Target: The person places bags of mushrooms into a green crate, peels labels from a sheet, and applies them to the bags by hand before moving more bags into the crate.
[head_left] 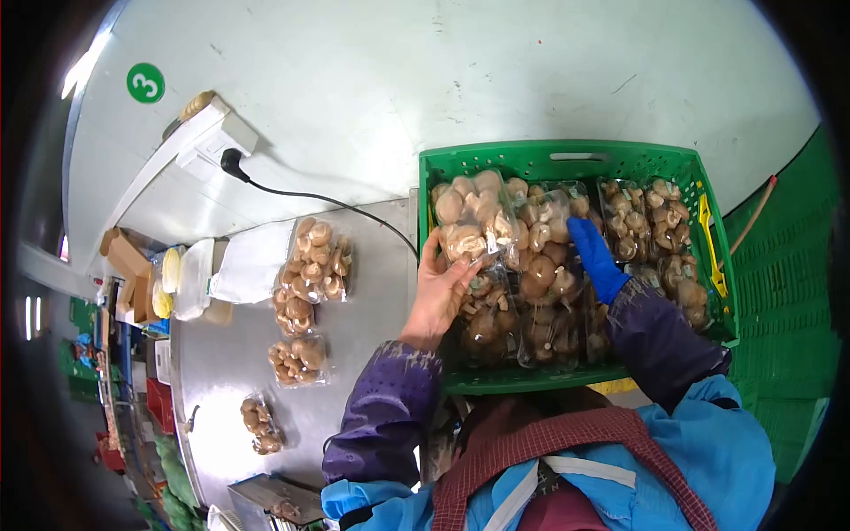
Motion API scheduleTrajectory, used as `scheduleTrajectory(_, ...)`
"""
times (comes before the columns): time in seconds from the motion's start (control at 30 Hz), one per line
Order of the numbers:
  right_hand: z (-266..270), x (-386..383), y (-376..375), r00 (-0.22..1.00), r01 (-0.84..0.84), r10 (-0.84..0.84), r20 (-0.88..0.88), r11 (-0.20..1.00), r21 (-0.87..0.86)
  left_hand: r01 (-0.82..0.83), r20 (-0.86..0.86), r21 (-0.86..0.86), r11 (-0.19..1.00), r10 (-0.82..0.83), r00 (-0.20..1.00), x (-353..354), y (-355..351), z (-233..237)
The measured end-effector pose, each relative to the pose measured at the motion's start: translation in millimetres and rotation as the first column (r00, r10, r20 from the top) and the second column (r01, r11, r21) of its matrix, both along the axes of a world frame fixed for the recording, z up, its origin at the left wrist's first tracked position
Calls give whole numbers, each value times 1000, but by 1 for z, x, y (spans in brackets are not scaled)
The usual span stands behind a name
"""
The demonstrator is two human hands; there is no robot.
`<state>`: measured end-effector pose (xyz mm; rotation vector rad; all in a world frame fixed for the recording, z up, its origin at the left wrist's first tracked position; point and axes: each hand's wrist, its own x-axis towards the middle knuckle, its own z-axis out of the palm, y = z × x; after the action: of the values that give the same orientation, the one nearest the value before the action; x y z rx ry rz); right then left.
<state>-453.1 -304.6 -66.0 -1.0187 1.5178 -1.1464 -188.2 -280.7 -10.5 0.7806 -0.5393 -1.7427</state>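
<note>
My bare left hand [436,290] grips the lower edge of a clear plastic pack of brown mushrooms [474,208], thumb and fingers closed on it. That pack overlaps the left part of a green plastic crate [558,152]. In a blue glove, my right hand [597,260] is at the right side of a second mushroom pack [547,212], its fingers together along the edge and the thumb hidden. Beneath and around both hands, several more mushroom packs [549,336] fill the crate, with others [624,217] along its right side.
Left of the crate is a metal table [367,239] bearing several mushroom packs [298,358] and white bags [252,258]. A black power cable [310,196] runs from a wall socket [217,146] down behind the crate. Green crates [779,265] stand at the right.
</note>
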Motion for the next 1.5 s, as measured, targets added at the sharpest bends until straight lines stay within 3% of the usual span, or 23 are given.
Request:
scheduleTrajectory(0.13, -45, -3, 4, 966, -120, 75, -249, 978, -170, -17, 113, -71, 997, 25, 993, -6, -11, -5)
scheduleTrajectory(0.23, -45, -8, 3, 991, -135, 132, -30, 984, -116, -110, 198, -111, 988, 130, 972, -17, -18, -17)
scheduleTrajectory(0.3, -31, -28, 1, 981, -176, 187, -50, 970, 168, -254, 351, -134, 958, 286, 892, -26, -19, -22)
scheduleTrajectory(0.4, 1, -39, 6, 997, -16, 18, 74, 999, -34, -278, 433, -190, 942, 335, 837, -28, -21, -38)
scheduleTrajectory(0.43, -22, -45, -5, 964, 63, -38, 264, 994, -85, -299, 465, -217, 929, 367, 806, -30, -22, -44)
scheduleTrajectory(0.53, 34, -5, -22, 957, -22, 27, 289, 1000, -21, -293, 524, -136, 946, 319, 789, -31, -21, -43)
scheduleTrajectory(0.6, 24, 15, -39, 958, -148, 172, 230, 982, -116, -286, 558, -94, 954, 288, 778, -35, -17, -25)
scheduleTrajectory(0.63, 19, 21, -45, 980, -153, 157, 125, 987, -39, -228, 627, -251, 941, 337, 703, -29, -23, -57)
scheduleTrajectory(0.67, 9, 28, -52, 986, -167, 166, 21, 985, 32, -276, 453, -211, 938, 344, 823, -32, -20, -39)
scheduleTrajectory(0.7, -25, 15, -65, 983, -180, 182, 27, 983, -41, -217, 811, -225, 950, 306, 498, -30, -27, -67)
scheduleTrajectory(0.73, -35, 9, -70, 978, -176, 185, 97, 980, -94, -83, 757, -581, 810, 575, 310, -33, -45, -137)
scheduleTrajectory(0.77, -39, -9, -79, 951, -303, 286, -118, 940, -155, -192, 795, -463, 865, 501, 341, -34, -21, -56)
scheduleTrajectory(0.83, -69, -35, -90, 942, -151, 120, -313, 985, -77, -41, 827, -562, 826, 561, -26, -39, -16, -62)
scheduleTrajectory(0.9, -86, -43, -106, 770, -296, 76, -634, 922, -249, 5, 873, -455, 891, 445, 200, -25, 6, -25)
scheduleTrajectory(0.97, -34, -17, -87, 575, -330, 83, -814, 934, -138, 34, 771, -596, 802, 560, 303, -5, 27, -5)
scheduleTrajectory(1.07, -46, -60, -119, 765, -419, 186, -616, 870, -258, -28, 657, -709, 705, 674, 338, 58, 62, 24)
scheduleTrajectory(1.1, -41, -67, -129, 832, -440, 258, -491, 846, -302, -163, 693, -602, 782, 613, 380, 93, 75, 27)
scheduleTrajectory(1.13, -28, -63, -134, 796, -416, 173, -580, 853, -316, -296, 709, -476, 828, 561, 428, 130, 89, 28)
scheduleTrajectory(1.2, 18, -6, -135, 751, -431, 122, -649, 835, -342, -382, 799, -593, 709, 574, -177, 220, 116, -21)
scheduleTrajectory(1.27, 68, 80, -105, 774, -466, 227, -591, 836, -289, -400, 740, -643, 653, 395, -545, 318, 158, -58)
scheduleTrajectory(1.33, 38, 137, -123, 716, -686, 526, -460, 655, -318, -670, 868, -421, 611, 57, -493, 387, 210, -58)
scheduleTrajectory(1.43, 67, 278, -58, 320, -944, 812, -488, 317, -93, -871, 953, -184, 455, -134, -271, 445, 268, -59)
scheduleTrajectory(1.5, 36, 348, -47, 86, -992, 971, -221, 103, 67, -952, 975, -27, 306, -204, -93, 477, 293, -85)
